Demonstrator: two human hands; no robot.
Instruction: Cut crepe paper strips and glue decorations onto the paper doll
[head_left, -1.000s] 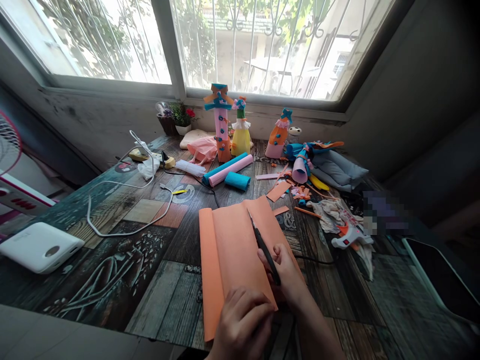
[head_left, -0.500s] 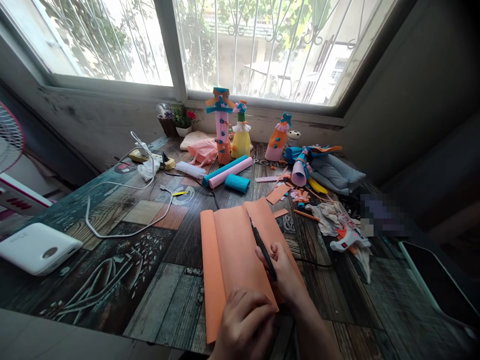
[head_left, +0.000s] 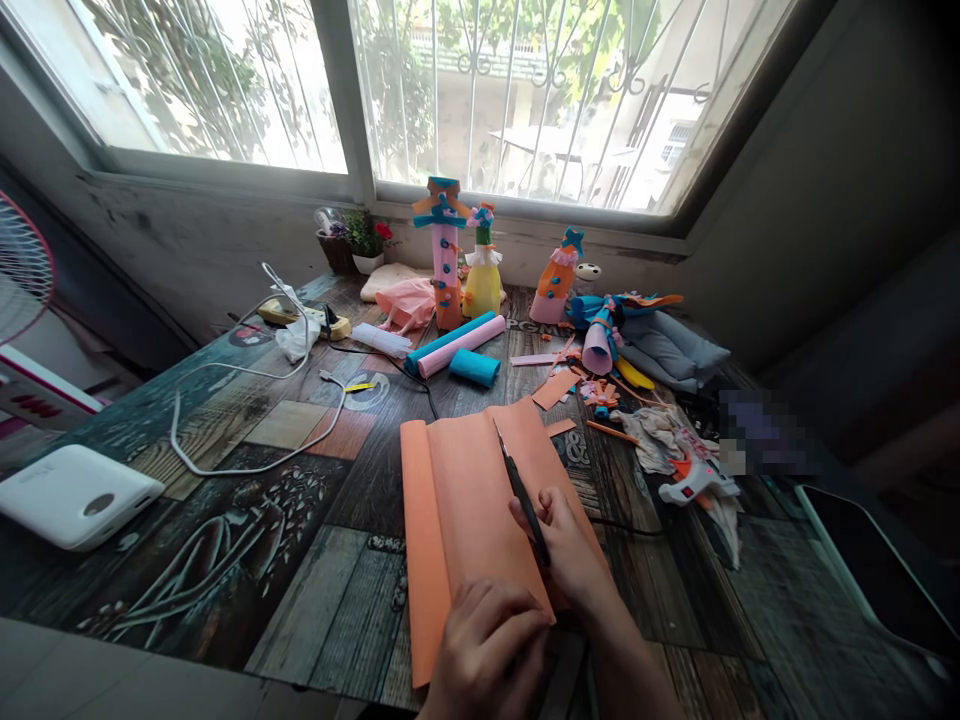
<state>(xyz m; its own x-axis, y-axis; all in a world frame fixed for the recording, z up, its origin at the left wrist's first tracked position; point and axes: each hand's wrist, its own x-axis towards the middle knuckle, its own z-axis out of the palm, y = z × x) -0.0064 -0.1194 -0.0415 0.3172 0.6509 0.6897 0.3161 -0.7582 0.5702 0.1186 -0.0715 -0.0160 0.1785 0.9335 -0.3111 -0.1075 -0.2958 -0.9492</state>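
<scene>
A sheet of orange crepe paper (head_left: 480,490) lies on the table in front of me, its left side folded or rolled over. My right hand (head_left: 564,550) is closed around black-handled scissors (head_left: 523,493). Their narrow blades point away from me over the paper, near its far edge. Closed fingers of my left hand (head_left: 491,650) grip the near edge of the sheet, below and left of the scissors. That hand hides part of the paper's near edge.
Behind the paper lie blue (head_left: 457,340) and pink (head_left: 469,345) rolls and decorated bottles (head_left: 484,280). Orange scraps (head_left: 556,388) and a glue gun (head_left: 697,482) are to the right, with a phone (head_left: 877,570) beyond. A white power bank (head_left: 79,497) and cable (head_left: 247,470) lie left.
My right hand and the scissors have shifted very slightly, and the scissor handles look closer together. My left hand and the paper have stayed in place.
</scene>
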